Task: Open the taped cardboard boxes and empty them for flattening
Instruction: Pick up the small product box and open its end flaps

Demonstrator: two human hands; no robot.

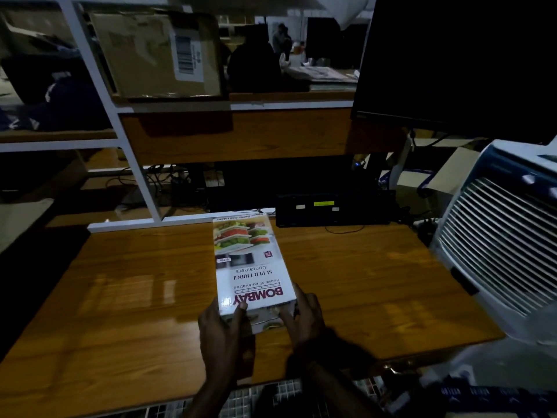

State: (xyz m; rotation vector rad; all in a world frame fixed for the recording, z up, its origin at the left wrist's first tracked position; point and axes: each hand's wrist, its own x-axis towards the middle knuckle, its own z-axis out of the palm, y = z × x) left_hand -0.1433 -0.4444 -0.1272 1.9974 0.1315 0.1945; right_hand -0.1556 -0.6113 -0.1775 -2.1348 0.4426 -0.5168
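A white printed box [251, 260] of food containers lies flat on the wooden desk [120, 297], its long side running away from me and its lettering upside down. My left hand [224, 330] grips the near left corner, thumb on the top face. At the near right corner my right hand [304, 315] holds the box with fingers curled over its near end flap. That near end faces me and is partly hidden by both hands. A brown cardboard box [156, 55] with a white shipping label stands on the upper shelf at the back.
A white air cooler [500, 236] stands at the desk's right edge. A dark monitor [458, 61] hangs over the back right. A black device [331, 209] and cables lie behind the box. White shelf frames [135, 164] rise at the back left.
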